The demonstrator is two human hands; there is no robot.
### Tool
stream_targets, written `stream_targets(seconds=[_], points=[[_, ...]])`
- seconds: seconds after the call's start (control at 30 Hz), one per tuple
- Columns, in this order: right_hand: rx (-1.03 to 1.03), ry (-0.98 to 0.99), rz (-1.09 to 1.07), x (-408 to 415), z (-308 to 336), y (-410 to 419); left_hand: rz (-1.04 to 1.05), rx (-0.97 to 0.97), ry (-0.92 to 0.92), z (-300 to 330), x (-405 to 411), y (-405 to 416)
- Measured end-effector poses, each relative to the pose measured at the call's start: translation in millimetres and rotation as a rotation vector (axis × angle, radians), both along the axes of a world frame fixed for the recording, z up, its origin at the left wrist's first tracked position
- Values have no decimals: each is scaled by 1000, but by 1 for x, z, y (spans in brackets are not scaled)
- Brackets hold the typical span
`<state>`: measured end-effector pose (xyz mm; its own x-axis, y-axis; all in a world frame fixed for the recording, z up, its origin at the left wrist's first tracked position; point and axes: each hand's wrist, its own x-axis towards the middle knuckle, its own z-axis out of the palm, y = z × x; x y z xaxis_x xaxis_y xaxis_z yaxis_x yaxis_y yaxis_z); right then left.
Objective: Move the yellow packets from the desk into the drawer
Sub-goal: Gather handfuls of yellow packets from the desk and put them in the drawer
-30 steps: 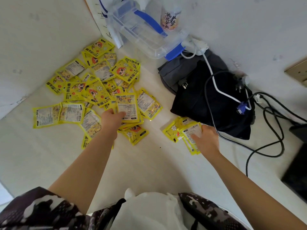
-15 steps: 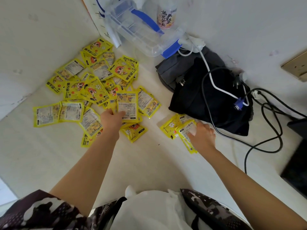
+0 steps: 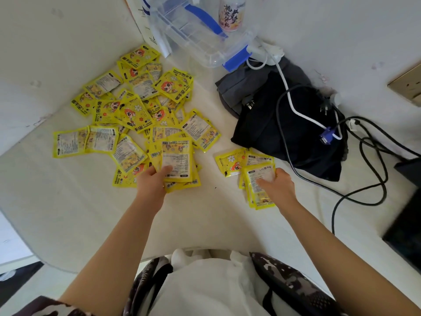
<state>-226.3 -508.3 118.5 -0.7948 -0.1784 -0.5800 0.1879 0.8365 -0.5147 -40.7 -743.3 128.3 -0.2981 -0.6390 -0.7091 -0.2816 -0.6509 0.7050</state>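
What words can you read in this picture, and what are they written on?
"HAND WARMER": on a face-up yellow packet in the big pile.
"MANTUAN": along the edge of the yellow packet with a white flower.
Large Chinese characters: on the face-up packets and on the bottle by the wall.
The small print on the packet backs in the left hand and right hand is too blurred to read.

Yellow packets (image 3: 134, 115): "HAND WARMER" and large Chinese characters "暖手宝" on fronts; backs carry fine print, unreadable. Bottle (image 3: 231, 15): vertical Chinese calligraphy, partly legible "桃胶".
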Motion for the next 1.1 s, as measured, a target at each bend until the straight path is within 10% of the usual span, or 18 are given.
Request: stream_targets(seconds=[1.1], points=[[-282,59,-547,269,38,138,-532,23,17,16,181,144]])
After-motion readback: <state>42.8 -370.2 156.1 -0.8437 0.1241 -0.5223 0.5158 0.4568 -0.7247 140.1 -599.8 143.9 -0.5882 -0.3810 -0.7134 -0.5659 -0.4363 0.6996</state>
